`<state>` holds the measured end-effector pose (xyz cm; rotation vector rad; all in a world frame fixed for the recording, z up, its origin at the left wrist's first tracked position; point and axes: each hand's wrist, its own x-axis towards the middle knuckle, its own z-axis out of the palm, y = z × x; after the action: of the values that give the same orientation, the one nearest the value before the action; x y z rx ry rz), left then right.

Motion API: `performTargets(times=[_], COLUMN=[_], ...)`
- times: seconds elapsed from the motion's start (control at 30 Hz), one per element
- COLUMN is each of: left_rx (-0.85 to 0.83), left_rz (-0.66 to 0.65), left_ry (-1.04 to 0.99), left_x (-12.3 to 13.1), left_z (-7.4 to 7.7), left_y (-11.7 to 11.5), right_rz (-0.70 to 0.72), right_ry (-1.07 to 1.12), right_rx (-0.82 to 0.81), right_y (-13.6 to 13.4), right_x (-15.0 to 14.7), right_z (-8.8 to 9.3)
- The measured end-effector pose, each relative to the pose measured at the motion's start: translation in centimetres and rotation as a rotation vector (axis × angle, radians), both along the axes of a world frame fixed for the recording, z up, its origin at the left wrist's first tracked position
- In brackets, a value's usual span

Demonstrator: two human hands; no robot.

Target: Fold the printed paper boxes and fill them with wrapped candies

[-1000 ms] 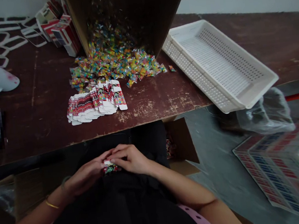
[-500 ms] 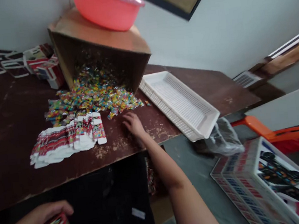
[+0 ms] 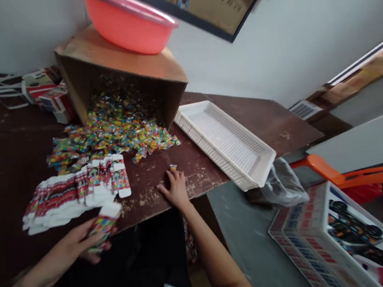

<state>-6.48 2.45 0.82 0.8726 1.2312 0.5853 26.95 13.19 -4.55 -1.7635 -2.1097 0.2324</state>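
The small printed box (image 3: 101, 224) is in front of the carton (image 3: 98, 52), held over the near edge of the table (image 3: 143, 181) in the left hand (image 3: 80, 241), whose grip is wrapped around it. Its long axis slants, the white-flapped end pointing away from the person, toward the carton. The right hand (image 3: 177, 190) lies in front of the carton's right side, fingertips at a candy packet (image 3: 173, 167); I cannot tell whether they pinch it. Between held box and carton, flattened boxes (image 3: 59, 193) in a fanned row and a candy heap (image 3: 116, 126) stand in the way. A red basin (image 3: 129, 26) sits atop the carton, a white crate (image 3: 211, 148) to its right. The table is dark brown, scuffed in front of the carton; a pale wall (image 3: 303, 34) rises behind it.
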Motion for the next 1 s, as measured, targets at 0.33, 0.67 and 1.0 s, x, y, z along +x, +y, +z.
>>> performTargets(times=[0.33, 0.67, 1.0], left_rx=[-0.056, 0.107, -0.118], left_rz=[-0.072, -0.187, -0.167], left_ry=[-0.159, -0.112, -0.237], left_x=[6.6, 5.6, 5.1], left_z=[-1.2, -0.2, -0.2], left_y=[-0.1, -2.5, -2.5], right_rz=[0.114, 0.254, -0.036], right_ry=[0.846, 0.962, 1.504], right_rx=[-0.237, -0.369, -0.829], right_y=[-12.0, -10.9, -13.4], right_x=[-4.6, -8.5, -10.8], right_z=[3.1, 6.8, 4.1])
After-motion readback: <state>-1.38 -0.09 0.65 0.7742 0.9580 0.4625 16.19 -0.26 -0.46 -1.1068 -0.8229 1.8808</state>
